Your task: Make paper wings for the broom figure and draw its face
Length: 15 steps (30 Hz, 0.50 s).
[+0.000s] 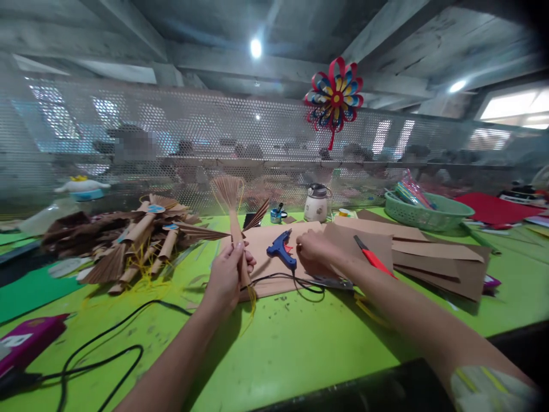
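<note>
My left hand (231,263) is closed around a rolled brown paper tube (235,229) that stands almost upright. A pleated fan spreads from its top, pleated wings stick out at the sides, and yellow string hangs at its lower end. Over the brown paper sheets (270,281) my right hand (312,247) is held with curled fingers; what they grip, if anything, is hidden. Just left of those fingers is a blue glue gun (281,250) with an orange-red trigger, its black cord trailing across the table. Between the right forearm and more brown sheets lies a red-handled cutter (375,260).
Similar paper tubes with fans (141,229) are heaped at left. Behind stand a small blue jar (275,216), a white bottle (316,207) and a green basket (429,213). A perforated screen (193,137) carries a paper flower (337,98). A purple box (32,343) lies front left.
</note>
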Tool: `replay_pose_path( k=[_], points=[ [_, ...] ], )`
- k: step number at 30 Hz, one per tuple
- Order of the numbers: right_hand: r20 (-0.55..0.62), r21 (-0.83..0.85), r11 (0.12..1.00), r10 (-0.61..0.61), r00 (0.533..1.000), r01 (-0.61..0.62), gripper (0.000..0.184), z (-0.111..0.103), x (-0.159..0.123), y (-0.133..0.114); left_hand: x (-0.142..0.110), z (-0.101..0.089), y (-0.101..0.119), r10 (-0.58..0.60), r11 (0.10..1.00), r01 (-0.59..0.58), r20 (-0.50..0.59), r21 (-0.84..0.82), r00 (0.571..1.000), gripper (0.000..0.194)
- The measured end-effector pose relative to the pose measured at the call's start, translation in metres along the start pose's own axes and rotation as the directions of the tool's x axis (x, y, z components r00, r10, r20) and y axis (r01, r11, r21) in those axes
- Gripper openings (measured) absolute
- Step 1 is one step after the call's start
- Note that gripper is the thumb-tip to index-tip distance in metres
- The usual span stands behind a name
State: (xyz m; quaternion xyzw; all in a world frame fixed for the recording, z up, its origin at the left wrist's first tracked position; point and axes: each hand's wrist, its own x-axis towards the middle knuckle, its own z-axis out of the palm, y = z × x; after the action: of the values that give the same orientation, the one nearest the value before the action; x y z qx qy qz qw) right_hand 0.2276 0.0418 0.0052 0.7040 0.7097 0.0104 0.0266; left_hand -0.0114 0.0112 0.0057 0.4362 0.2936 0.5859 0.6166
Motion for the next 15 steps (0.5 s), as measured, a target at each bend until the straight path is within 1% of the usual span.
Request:
replay_pose_path(
  k=[4,6,8,10,12,13,15],
  points=[
    [0.003,0.051,0.999,-0.013,1.0,0.012,0.031,0.004,0.008,-0.003,0.001,-0.001,-0.001,0.004,1.0,-0.004,-0.009,-0.007,1.0,0.028],
    [-0.031,0.086,0.996,-0.016,0.999,0.019,0.03,0.0,0.005,0.001,0.0,-0.001,0.0,0.005,1.0,-0.005,-0.01,-0.011,1.0,0.029],
    [-0.091,0.126,0.992,-0.019,0.996,0.031,0.03,-0.01,-0.002,0.009,-0.001,0.0,0.002,0.006,1.0,-0.006,-0.011,-0.013,1.0,0.029],
    [-0.173,0.166,0.985,-0.024,0.985,0.053,0.028,-0.025,-0.014,0.018,-0.002,0.001,0.004,0.011,1.0,-0.012,-0.014,-0.015,1.0,0.029],
    [-0.266,0.203,0.977,-0.005,0.964,0.061,0.024,-0.041,-0.03,0.028,-0.002,0.001,0.006,0.024,1.0,-0.025,-0.021,-0.016,0.999,0.029],
    [-0.306,0.22,0.973,0.005,0.952,0.066,0.024,-0.049,-0.041,0.034,-0.001,0.0,0.007,0.033,0.999,-0.033,-0.028,-0.017,0.999,0.03],
    [-0.343,0.251,0.964,0.008,0.939,0.084,0.026,-0.057,-0.069,0.045,0.001,-0.001,0.009,0.052,0.998,-0.054,-0.05,-0.019,0.997,0.03]
  ],
)
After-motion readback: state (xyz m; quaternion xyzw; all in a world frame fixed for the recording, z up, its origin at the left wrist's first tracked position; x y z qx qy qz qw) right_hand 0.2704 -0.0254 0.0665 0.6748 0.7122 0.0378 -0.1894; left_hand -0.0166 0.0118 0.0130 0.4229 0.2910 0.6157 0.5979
